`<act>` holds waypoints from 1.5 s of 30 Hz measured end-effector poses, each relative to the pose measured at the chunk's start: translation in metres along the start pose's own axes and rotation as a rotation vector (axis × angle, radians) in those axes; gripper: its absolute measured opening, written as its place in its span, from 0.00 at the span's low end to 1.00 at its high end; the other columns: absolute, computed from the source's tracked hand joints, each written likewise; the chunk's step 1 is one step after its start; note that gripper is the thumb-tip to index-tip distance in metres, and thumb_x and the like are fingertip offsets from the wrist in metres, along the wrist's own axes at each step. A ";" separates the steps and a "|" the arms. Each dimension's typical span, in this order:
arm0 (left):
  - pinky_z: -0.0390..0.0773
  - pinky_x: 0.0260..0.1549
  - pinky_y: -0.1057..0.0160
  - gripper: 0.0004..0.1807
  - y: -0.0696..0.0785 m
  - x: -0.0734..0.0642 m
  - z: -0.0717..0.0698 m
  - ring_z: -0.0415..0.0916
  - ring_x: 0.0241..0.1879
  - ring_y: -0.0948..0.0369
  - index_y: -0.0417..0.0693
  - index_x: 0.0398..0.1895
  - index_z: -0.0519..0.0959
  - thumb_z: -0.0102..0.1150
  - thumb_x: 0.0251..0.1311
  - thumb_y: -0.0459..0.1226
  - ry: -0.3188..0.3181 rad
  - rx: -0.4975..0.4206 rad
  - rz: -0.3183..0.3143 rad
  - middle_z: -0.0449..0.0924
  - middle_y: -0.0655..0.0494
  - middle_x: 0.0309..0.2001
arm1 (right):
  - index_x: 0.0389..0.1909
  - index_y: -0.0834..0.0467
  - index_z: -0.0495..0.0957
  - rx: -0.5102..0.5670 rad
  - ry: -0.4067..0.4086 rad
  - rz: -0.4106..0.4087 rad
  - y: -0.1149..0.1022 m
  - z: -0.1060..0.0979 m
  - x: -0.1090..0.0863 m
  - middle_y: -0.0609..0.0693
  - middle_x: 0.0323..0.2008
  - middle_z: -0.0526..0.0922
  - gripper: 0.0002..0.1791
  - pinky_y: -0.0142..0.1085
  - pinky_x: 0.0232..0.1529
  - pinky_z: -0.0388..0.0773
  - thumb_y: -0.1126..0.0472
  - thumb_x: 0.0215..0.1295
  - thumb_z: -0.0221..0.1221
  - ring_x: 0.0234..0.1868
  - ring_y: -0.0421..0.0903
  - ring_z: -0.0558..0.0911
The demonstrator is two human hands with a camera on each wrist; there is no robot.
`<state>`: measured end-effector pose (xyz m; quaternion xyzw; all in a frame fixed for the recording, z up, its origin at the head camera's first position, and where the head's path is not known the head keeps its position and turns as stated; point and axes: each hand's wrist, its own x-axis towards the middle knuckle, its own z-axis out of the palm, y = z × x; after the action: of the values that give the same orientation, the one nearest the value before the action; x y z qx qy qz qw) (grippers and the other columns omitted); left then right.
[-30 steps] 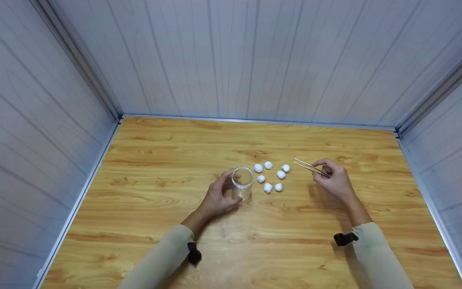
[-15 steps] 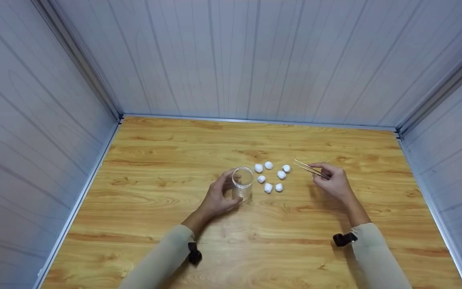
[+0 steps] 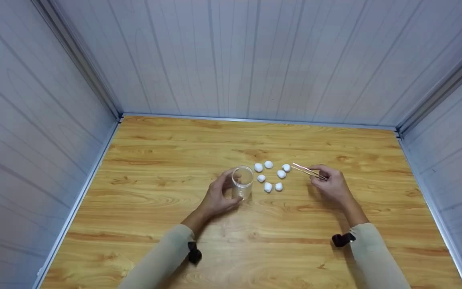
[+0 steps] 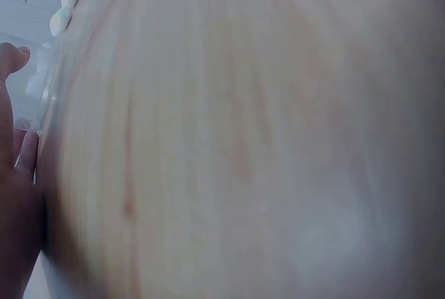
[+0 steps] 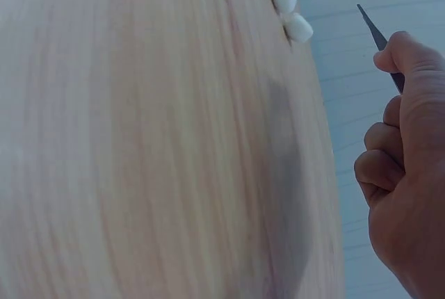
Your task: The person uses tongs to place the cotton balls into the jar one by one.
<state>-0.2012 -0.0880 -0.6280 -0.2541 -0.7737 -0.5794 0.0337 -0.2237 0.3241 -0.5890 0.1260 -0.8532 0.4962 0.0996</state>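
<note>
The left hand [image 3: 219, 194] curls round a cup [image 3: 244, 193], with its thumb on the near side and its fingers on the far side. The cup is clear, smooth and round like a tube, with a shiny rim, and its mouth faces up. The right hand [image 3: 333, 185] pinches some tweezers [image 3: 306, 169], with the other fingers tucked in. The tweezers are thin and straight, and their two tips sit a little apart, up in the air near the balls [image 3: 281, 174]. Seven balls lie in a loose ring between the cup and the tweezers. They are white, dull and a bit lumpy.

Under them is the table [image 3: 167, 160], flat and yellow-brown, with wood lines and dark streaks going from side to side. It has a soft shine near the front. Both arms have pale sleeves [image 3: 163, 253], with a small black thing [image 3: 342, 239] by each cuff.

Past the table stand three walls [image 3: 231, 60], at the back, left and right. They are pale blue-grey with long lines like boards. A thin metal strip [image 3: 255, 121] runs along the table's back edge, and straight posts [image 3: 77, 58] fill the two back corners
</note>
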 end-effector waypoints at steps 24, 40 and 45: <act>0.91 0.67 0.41 0.48 -0.006 0.001 -0.003 0.86 0.67 0.37 0.39 0.82 0.69 0.83 0.58 0.29 0.025 -0.005 0.023 0.85 0.36 0.66 | 0.51 0.61 0.92 -0.101 -0.055 0.127 0.013 0.021 0.008 0.41 0.21 0.66 0.12 0.27 0.28 0.62 0.72 0.69 0.70 0.23 0.30 0.63; 0.91 0.65 0.38 0.47 -0.005 0.000 -0.002 0.87 0.65 0.37 0.39 0.81 0.70 0.82 0.57 0.29 0.021 -0.014 0.037 0.86 0.36 0.65 | 0.51 0.61 0.90 -0.177 -0.060 0.156 0.013 0.021 0.007 0.41 0.22 0.69 0.11 0.29 0.31 0.64 0.67 0.70 0.73 0.26 0.34 0.67; 0.91 0.65 0.38 0.48 -0.004 -0.001 -0.002 0.87 0.65 0.36 0.38 0.81 0.70 0.82 0.57 0.28 0.025 -0.019 0.039 0.86 0.35 0.65 | 0.51 0.62 0.90 -0.186 -0.064 0.140 0.013 0.021 0.007 0.43 0.24 0.73 0.10 0.29 0.32 0.66 0.67 0.70 0.73 0.27 0.35 0.69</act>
<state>-0.2031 -0.0908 -0.6315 -0.2620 -0.7626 -0.5892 0.0523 -0.2355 0.3110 -0.6084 0.0723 -0.9051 0.4162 0.0487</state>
